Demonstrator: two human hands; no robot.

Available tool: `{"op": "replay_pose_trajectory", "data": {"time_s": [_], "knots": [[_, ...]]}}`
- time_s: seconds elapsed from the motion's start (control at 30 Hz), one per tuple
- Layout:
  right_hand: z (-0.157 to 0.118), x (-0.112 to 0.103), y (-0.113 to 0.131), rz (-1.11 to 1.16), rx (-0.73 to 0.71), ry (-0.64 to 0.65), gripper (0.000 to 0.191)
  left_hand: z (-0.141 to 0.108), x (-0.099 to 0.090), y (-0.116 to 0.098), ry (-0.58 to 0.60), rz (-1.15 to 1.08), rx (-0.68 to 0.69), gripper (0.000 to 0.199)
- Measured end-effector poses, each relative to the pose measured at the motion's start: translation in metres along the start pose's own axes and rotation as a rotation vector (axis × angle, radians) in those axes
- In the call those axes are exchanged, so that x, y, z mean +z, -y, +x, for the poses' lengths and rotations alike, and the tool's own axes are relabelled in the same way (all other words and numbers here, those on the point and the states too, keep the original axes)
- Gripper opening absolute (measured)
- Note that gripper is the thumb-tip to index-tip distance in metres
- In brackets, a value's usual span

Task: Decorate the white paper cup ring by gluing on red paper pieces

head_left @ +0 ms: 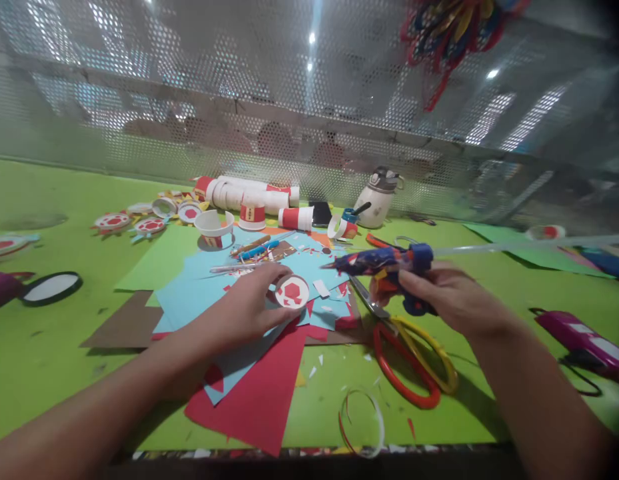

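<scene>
Between the fingers and thumb of my left hand (262, 300) is a small round paper cup base (292, 292), white-rimmed, with red paper pieces on its face. My right hand (439, 293) grips a blue glue gun (384, 261), its nozzle pointing left toward the cup base but apart from it. A long translucent glue stick (529, 245) runs out of the gun's back. Beneath the gun lie large scissors (409, 360) with one red and one yellow handle. Blue paper sheets (182, 300) and a red sheet (254, 400) lie under my left hand.
Paper cups (252, 193) lie stacked along the back, beside a cut cup (214, 230) and a white bottle (376, 197). Red-and-white paper turtles (112, 223) are at the left. Pens (259, 250) and paper scraps litter the middle. A purple device (589, 340) lies far right.
</scene>
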State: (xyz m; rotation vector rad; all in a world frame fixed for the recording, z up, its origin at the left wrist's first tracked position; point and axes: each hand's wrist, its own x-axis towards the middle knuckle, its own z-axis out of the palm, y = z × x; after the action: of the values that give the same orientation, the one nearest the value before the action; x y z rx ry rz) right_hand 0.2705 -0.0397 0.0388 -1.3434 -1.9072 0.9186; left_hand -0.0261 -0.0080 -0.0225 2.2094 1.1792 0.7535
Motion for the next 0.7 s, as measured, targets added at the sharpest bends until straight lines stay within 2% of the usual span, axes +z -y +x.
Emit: {"op": "replay_pose_trajectory", "data": {"time_s": [0.1, 0.23, 0.53, 0.7], "knots": [[-0.003, 0.014, 0.004, -0.131, -0.007, 0.054, 0.045, -0.002, 0.001, 0.001, 0.012, 0.030, 0.010, 0.039], [-0.008, 0.022, 0.003, -0.228, -0.023, 0.087, 0.044, -0.003, 0.001, 0.002, 0.010, 0.075, 0.013, 0.041], [-0.011, 0.029, -0.006, -0.255, -0.009, 0.117, 0.040, -0.002, 0.004, 0.005, 0.045, 0.115, -0.019, 0.041], [-0.013, 0.032, -0.010, -0.196, 0.035, 0.136, 0.040, -0.003, 0.003, 0.003, 0.062, 0.133, -0.023, 0.042]]}}
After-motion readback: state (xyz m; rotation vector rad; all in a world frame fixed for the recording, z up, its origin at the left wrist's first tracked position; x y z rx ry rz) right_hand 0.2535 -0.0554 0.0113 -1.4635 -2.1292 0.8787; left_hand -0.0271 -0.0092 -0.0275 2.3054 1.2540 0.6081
